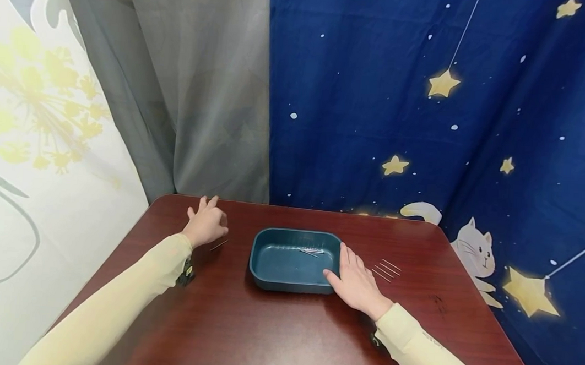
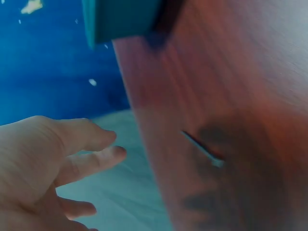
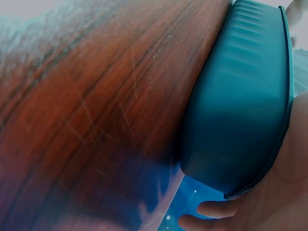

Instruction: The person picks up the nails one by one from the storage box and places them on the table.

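A single nail (image 2: 202, 149) lies on the table at the left, its flat head showing in the left wrist view. My left hand (image 1: 207, 223) is over that spot, fingers apart and holding nothing; thumb and forefinger have a small gap between them. At the middle stands a dark teal rectangular tray (image 1: 287, 286). Inside it, a few thin nails (image 1: 311, 252) lie toward the back right. My right hand (image 1: 359, 282) rests on the tray's right rim, its thumb over the near inner side and its fingers extended along the right end.
Right of the tray, several nails (image 1: 386, 270) lie side by side on the reddish-brown table (image 1: 274, 336). A grey curtain (image 1: 223, 90) and a blue star-patterned curtain (image 1: 356, 97) hang behind the back edge. Dark marks (image 1: 437, 304) show on the tabletop at the right.
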`<action>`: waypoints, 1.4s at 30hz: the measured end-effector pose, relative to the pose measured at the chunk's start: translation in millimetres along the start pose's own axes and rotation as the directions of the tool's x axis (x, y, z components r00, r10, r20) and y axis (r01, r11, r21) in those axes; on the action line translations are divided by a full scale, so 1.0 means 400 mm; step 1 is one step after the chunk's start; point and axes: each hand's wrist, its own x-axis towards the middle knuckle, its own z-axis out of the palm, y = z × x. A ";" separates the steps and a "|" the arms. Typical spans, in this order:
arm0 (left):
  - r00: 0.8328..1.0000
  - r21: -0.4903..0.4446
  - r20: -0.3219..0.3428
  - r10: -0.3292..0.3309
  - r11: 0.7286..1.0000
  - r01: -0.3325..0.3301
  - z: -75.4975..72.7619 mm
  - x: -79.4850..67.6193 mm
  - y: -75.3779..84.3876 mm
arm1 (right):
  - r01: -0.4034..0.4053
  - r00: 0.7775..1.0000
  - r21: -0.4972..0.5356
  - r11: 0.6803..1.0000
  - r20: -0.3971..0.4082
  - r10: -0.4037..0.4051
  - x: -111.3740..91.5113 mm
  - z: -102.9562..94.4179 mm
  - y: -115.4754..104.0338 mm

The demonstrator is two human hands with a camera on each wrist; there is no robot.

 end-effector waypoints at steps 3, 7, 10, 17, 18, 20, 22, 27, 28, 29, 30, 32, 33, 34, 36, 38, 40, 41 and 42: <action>0.997 0.016 -0.020 0.071 0.997 -0.071 -0.017 0.019 0.055 | 0.001 1.000 -0.001 1.000 -0.002 -0.001 0.000 0.000 0.001; 0.981 0.045 -0.043 0.189 0.981 -0.187 -0.020 0.039 0.140 | -0.001 1.000 0.003 1.000 0.001 0.001 0.000 0.000 0.001; 0.958 0.064 -0.040 0.283 0.958 -0.280 -0.008 0.052 0.209 | 0.000 1.000 0.002 1.000 -0.003 0.000 0.001 0.001 0.001; 0.915 0.136 0.043 0.402 0.905 -0.404 0.054 0.084 0.335 | 0.002 1.000 -0.007 1.000 -0.010 -0.002 0.003 0.006 0.002; 0.914 0.151 0.055 0.402 0.902 -0.406 0.065 0.090 0.346 | 0.002 1.000 -0.009 1.000 -0.007 -0.002 0.003 0.007 0.001; 0.915 0.164 0.081 0.396 0.900 -0.404 0.089 0.102 0.364 | -0.002 1.000 -0.008 1.000 -0.001 0.002 0.003 0.006 -0.001; 0.916 0.171 0.094 0.389 0.900 -0.400 0.114 0.115 0.379 | -0.007 1.000 -0.002 1.000 0.004 0.007 0.003 0.003 -0.003; 0.920 0.155 0.135 0.367 0.909 -0.386 0.163 0.143 0.408 | -0.019 1.000 -0.004 1.000 0.022 0.019 0.004 -0.004 -0.004; 0.922 0.156 0.148 0.357 0.912 -0.378 0.169 0.147 0.413 | -0.020 1.000 -0.005 1.000 0.023 0.020 0.005 -0.004 -0.003; 0.925 0.153 0.167 0.341 0.918 -0.366 0.174 0.151 0.418 | -0.019 1.000 -0.009 1.000 0.025 0.019 0.006 -0.003 -0.002; 0.928 0.152 0.181 0.327 0.923 -0.354 0.178 0.155 0.422 | -0.017 1.000 -0.011 1.000 0.024 0.017 0.006 -0.002 -0.002; 0.930 0.157 0.208 0.303 0.928 -0.337 0.186 0.163 0.430 | -0.012 1.000 -0.016 1.000 0.021 0.012 0.008 -0.001 0.000; 0.930 0.165 0.218 0.297 0.928 -0.335 0.189 0.168 0.433 | -0.014 1.000 -0.016 1.000 0.020 0.014 0.009 -0.001 0.001; 0.929 0.173 0.226 0.294 0.926 -0.336 0.194 0.173 0.436 | -0.015 1.000 -0.017 1.000 0.020 0.015 0.010 -0.001 0.002; 0.925 0.202 0.236 0.299 0.916 -0.347 0.202 0.181 0.441 | -0.018 1.000 -0.016 1.000 0.019 0.018 0.011 -0.003 0.003; 0.918 0.244 0.245 0.313 0.896 -0.371 0.214 0.189 0.443 | -0.021 1.000 -0.011 1.000 0.019 0.021 0.011 -0.004 0.003; 0.908 0.294 0.261 0.328 0.869 -0.398 0.225 0.193 0.445 | -0.021 1.000 -0.009 1.000 0.020 0.021 0.012 -0.002 0.003; 0.901 0.318 0.273 0.337 0.853 -0.415 0.230 0.193 0.447 | -0.021 1.000 -0.005 1.000 0.022 0.021 0.011 -0.002 0.003; 0.894 0.344 0.283 0.348 0.833 -0.434 0.237 0.194 0.447 | -0.019 0.999 -0.006 1.000 0.025 0.020 0.011 0.000 0.004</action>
